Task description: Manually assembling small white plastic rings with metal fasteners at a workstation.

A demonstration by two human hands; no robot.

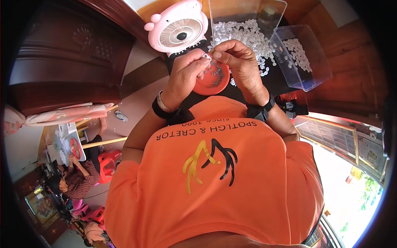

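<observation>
My left hand pinches a small white plastic piece with holes between thumb and fingers. Close beside it, the thumb and forefinger of my right hand are pressed together at the piece's edge; whatever they grip is too small to make out. Both hands are over an orange-red bowl, which holds thin grey metal pins. Many similar white pieces lie heaped behind my right hand, in and in front of a large clear bin. A few loose ones lie beside the bowl.
A pink animal-shaped fan stands behind my left hand. At the right, a clear plastic box contains more white pieces. All this rests on a dark tabletop. Far left, another person sits at a small table near red stools.
</observation>
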